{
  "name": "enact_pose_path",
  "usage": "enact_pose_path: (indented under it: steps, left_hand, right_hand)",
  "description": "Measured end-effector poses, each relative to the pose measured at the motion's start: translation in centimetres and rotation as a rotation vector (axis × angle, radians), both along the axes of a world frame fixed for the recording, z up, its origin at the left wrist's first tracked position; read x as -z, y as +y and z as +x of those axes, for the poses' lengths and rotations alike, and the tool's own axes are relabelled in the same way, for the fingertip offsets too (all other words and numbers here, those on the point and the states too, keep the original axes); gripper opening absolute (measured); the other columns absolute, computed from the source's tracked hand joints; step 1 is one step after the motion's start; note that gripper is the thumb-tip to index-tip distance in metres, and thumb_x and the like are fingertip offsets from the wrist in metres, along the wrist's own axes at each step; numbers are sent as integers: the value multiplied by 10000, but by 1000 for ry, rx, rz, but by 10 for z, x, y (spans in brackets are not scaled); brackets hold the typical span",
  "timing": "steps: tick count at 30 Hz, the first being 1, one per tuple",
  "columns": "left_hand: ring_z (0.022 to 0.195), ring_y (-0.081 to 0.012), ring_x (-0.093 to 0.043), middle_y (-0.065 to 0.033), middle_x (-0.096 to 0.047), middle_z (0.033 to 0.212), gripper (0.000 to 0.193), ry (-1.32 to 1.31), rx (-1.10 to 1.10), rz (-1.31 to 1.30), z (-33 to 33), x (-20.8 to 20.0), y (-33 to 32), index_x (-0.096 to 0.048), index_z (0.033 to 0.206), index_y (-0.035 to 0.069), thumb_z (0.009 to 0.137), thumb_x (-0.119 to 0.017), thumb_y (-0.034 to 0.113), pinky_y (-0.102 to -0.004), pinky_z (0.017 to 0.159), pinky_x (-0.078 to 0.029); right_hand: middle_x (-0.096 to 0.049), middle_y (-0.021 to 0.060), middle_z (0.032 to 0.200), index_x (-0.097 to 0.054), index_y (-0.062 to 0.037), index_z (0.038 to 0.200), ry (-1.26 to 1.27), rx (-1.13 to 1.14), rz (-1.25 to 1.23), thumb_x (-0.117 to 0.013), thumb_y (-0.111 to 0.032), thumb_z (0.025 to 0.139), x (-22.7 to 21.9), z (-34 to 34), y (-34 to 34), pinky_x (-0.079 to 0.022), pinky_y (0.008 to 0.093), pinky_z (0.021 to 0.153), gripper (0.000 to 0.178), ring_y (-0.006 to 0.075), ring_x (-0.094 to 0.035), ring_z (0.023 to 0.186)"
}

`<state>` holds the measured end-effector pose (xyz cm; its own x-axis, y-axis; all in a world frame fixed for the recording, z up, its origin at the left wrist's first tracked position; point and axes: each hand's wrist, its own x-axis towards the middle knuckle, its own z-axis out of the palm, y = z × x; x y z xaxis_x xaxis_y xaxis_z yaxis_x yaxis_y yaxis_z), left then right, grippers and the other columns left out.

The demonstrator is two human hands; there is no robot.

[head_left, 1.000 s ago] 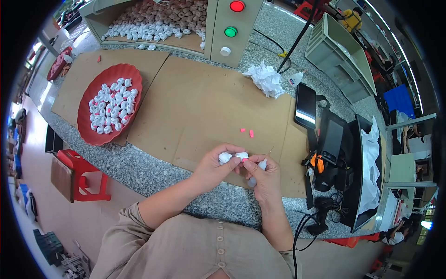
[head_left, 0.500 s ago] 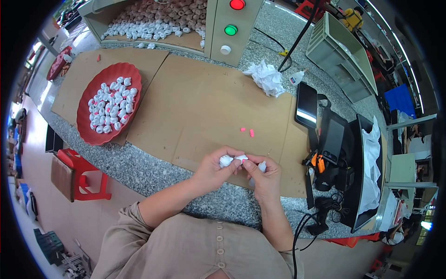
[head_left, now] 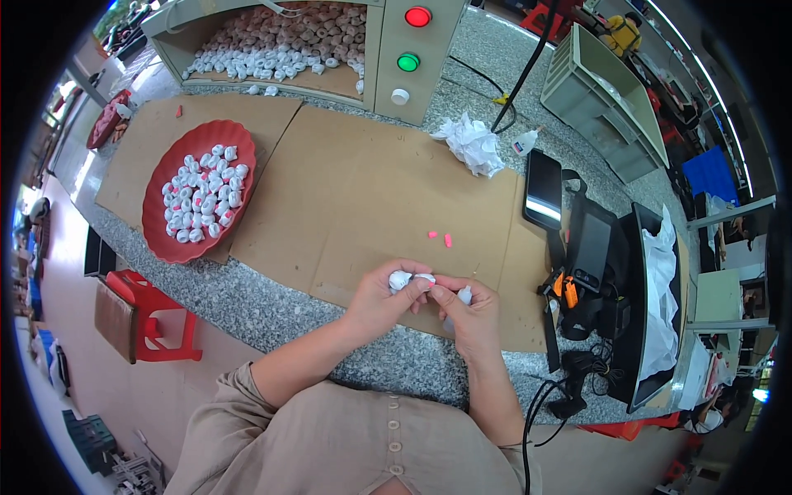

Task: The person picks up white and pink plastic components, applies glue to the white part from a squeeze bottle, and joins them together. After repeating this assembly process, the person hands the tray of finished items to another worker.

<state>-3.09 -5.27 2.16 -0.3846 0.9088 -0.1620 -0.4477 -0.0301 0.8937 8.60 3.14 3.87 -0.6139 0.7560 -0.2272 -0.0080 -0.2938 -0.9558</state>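
Thumb and fingers of the left hand (head_left: 375,301) pinch a small, knobbly white piece (head_left: 423,279), and a second rounded white piece (head_left: 399,280) sits against the same fingers. The right hand (head_left: 474,312) meets the left fingertip to fingertip at a tiny bright-pink bit (head_left: 431,285), with a slim, whitish translucent bottle (head_left: 465,294) tucked in its curl. Both are over the near part of the brown cardboard sheet (head_left: 371,181) on the grey speckled stone desk (head_left: 272,309).

The white pieces look very light and probably firm, though their material cannot be told; a gentle pinch on the rounded flanks should suit them. The pink bit, like two loose pink pieces (head_left: 448,240) lying ahead on the cardboard, seems light and easily dropped, best taken by its sides. The bottle likely yields to squeezing, so hold its body loosely.
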Motion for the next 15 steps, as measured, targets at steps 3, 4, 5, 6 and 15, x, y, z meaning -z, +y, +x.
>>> enact_pose_path:
  steps: [3,4,5,6,15]
  left_hand:
    - [604,-80,-508,-39,-555,732,150,2,16,17,0,1,-1,-518,954,1,839,-514,98,-205,538,-430]
    - [604,-80,-508,-39,-555,732,150,2,15,15,0,1,-1,-518,954,1,839,-514,98,-205,538,-430]
    - [596,-80,-505,-37,-553,726,149,4,13,22,0,1,-2,-517,952,1,839,-513,97,-205,533,-427]
    - [589,-79,-502,-35,-551,719,147,6,11,29,0,2,-3,-517,951,0,840,-512,97,-204,528,-425]
    - [589,-91,-508,-46,-562,737,152,-41,-1,34,1,4,4,-518,948,5,832,-526,102,-212,522,-432]
  right_hand:
    - [-587,55,676,-610,4,829,41,-12,-70,-627,-17,730,-2,0,-1,-389,188,458,102,69,-492,519]
    - [-586,56,674,-609,6,826,47,-7,-87,-621,-10,730,-2,0,-2,-389,191,455,98,73,-491,514]
    - [-585,57,672,-608,8,824,52,-3,-103,-616,-2,729,-1,0,-2,-388,194,451,95,76,-490,508]
    - [-585,57,672,-608,8,824,51,-3,-106,-616,-2,729,-1,-1,-3,-388,194,451,95,76,-490,508]
    - [-581,57,660,-607,13,828,74,18,-132,-603,2,731,1,-2,1,-381,196,436,98,81,-488,491]
